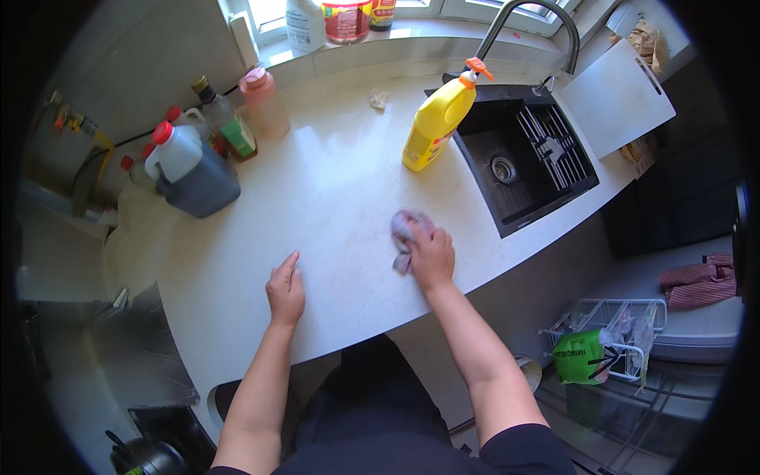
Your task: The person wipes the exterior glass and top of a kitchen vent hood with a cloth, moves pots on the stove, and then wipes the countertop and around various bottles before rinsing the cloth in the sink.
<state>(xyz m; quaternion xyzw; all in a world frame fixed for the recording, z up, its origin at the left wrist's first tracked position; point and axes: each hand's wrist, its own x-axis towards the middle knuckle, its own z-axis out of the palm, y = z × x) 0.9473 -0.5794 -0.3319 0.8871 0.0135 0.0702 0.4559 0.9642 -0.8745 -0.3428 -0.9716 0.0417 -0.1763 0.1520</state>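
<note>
My right hand [434, 255] presses a crumpled greyish-pink cloth [407, 225] onto the white countertop [332, 198]. The cloth is bunched under the fingers, slightly blurred, with one end trailing toward me. Above the counter's front part, my left hand [285, 291] holds nothing; its fingers are stretched out and the thumb stands a little apart. Beyond the cloth stands a yellow bottle with an orange pump top [435, 123], beside the sink.
At right is a black sink [507, 170] with a rack and curved faucet [570, 39]. A dark-filled jug [198, 178], a green-labelled bottle [229, 127] and a pink bottle [265, 103] stand at left. A small pale lump [378, 99] lies far back. A white board [621, 99] leans beyond the sink.
</note>
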